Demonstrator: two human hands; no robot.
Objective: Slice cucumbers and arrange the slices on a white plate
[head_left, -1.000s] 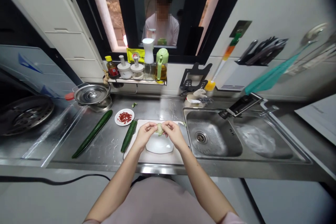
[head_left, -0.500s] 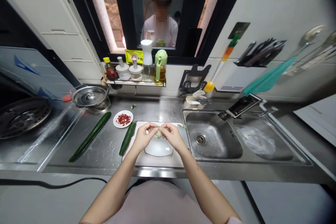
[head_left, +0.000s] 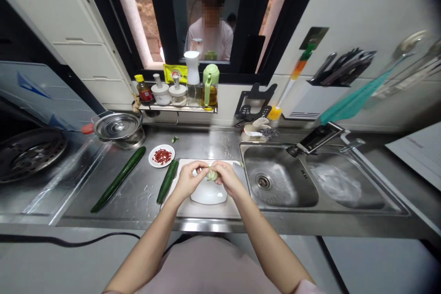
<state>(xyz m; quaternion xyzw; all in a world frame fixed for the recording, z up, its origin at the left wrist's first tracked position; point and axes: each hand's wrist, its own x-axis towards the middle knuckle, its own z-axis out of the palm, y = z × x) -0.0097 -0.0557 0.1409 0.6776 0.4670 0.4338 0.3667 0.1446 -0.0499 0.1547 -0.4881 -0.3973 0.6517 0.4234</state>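
Between my left hand (head_left: 189, 180) and my right hand (head_left: 227, 177) is a small pale green piece, which looks like a folded cucumber slice (head_left: 212, 175). The fingertips of both hands are closed on it from either side. Below them a white square plate (head_left: 208, 196) rests on a white cutting board (head_left: 210, 212). A broad knife blade (head_left: 238, 172) lies on the board's right side, partly hidden behind my right hand. To the left, a shorter piece of cucumber (head_left: 167, 182) leans along the board's edge.
A white dish (head_left: 161, 156) of small red pieces sits behind the shorter cucumber. Farther left are a whole cucumber (head_left: 119, 179) and a lidded steel pot (head_left: 120, 128). A spice rack (head_left: 161, 108) hangs at the back. The double sink (head_left: 279, 183) is on the right.
My right hand has turned slightly and shifted a little to the right. More of the pale green slice shows between my fingers, and its folds look changed.
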